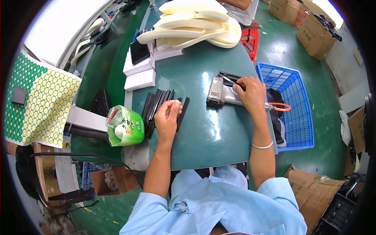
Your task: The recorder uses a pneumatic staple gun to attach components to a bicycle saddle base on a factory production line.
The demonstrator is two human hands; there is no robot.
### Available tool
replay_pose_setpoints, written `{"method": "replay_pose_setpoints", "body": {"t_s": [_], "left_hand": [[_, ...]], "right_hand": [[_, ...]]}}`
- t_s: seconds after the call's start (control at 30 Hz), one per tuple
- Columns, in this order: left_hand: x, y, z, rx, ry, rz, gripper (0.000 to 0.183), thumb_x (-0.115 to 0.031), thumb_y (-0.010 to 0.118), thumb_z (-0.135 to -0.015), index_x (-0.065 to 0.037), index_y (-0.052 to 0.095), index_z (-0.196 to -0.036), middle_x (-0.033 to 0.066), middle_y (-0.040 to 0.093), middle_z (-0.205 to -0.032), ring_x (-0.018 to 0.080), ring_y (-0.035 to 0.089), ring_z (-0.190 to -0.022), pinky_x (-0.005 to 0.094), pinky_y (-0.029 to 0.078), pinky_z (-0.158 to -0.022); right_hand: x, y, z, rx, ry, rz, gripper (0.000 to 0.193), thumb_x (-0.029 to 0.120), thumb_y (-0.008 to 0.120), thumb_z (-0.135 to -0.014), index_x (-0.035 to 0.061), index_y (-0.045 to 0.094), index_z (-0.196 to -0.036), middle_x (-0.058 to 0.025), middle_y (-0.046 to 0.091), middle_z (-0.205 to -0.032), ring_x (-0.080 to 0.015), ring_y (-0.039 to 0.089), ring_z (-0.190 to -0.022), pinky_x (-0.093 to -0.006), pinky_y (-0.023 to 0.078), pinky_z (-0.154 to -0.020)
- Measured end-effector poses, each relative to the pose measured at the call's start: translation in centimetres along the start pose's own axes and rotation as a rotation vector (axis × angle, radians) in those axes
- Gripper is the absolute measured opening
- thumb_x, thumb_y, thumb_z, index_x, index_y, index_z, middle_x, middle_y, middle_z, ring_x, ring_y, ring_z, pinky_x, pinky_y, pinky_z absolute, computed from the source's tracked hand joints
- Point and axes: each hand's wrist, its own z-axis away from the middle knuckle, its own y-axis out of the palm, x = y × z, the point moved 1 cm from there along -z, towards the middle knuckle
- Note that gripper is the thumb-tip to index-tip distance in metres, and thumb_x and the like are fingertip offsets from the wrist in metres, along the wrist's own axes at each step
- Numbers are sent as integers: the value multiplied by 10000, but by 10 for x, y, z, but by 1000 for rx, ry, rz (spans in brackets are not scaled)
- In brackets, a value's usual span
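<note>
My left hand (167, 114) hovers over a row of thin black strips (156, 106) on the green table (203, 133), fingers curled, pinching something small that I cannot make out. My right hand (250, 93) rests on the handle of a grey pneumatic screwdriver (219, 94) lying on the table. Its fingers also touch a black flat part (229, 77) just beyond the tool. An orange air hose (279, 106) runs off the tool to the right. A silver bangle (261, 146) circles my right wrist.
A green packet (125, 126) sits at the table's left edge. White boxes (140, 72) and cream foam pieces (196, 19) lie at the far end. A blue crate (293, 105) stands right of the table, cardboard boxes (315, 33) beyond it. A sheet of round stickers (39, 102) hangs left.
</note>
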Motion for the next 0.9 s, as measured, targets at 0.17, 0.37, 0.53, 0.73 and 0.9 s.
{"method": "replay_pose_setpoints", "body": {"t_s": [0.17, 0.37, 0.53, 0.73, 0.9], "left_hand": [[-2, 1, -1, -21, -22, 23, 218, -192, 618, -897, 21, 638, -939, 34, 636, -788, 71, 561, -695, 210, 471, -668], [-2, 1, 0, -18, -27, 20, 214, -191, 621, -895, 19, 639, -936, 30, 637, -787, 68, 561, -695, 211, 472, -668], [-1, 0, 0, -22, -22, 19, 214, -189, 618, -897, 20, 639, -937, 33, 641, -787, 69, 570, -694, 213, 480, -669], [-2, -1, 0, -18, -12, -3, 219, -191, 618, -898, 23, 636, -944, 38, 643, -788, 73, 578, -701, 215, 484, -669], [-2, -1, 0, -19, -15, 8, 218, -189, 615, -900, 23, 636, -946, 39, 642, -793, 73, 579, -706, 215, 485, -669]], "right_hand": [[-2, -2, -2, -52, 115, 120, 170, 235, 687, -738, 90, 642, -815, -64, 626, -811, -247, 569, -839, -396, 379, -737], [0, 0, 0, 35, 131, 63, 236, 248, 685, -742, 96, 596, -900, -70, 636, -811, -252, 605, -820, -413, 385, -705], [7, -5, -1, 203, 165, -106, 206, 238, 664, -765, 97, 594, -897, -72, 642, -718, -259, 625, -741, -404, 412, -648], [-3, 2, -2, 103, 217, -189, 156, 224, 635, -792, 90, 597, -860, -68, 654, -718, -285, 626, -704, -411, 451, -624], [-3, 12, -1, 80, 184, -211, 149, 207, 637, -789, 93, 593, -875, -69, 654, -720, -285, 626, -703, -419, 455, -629]]}}
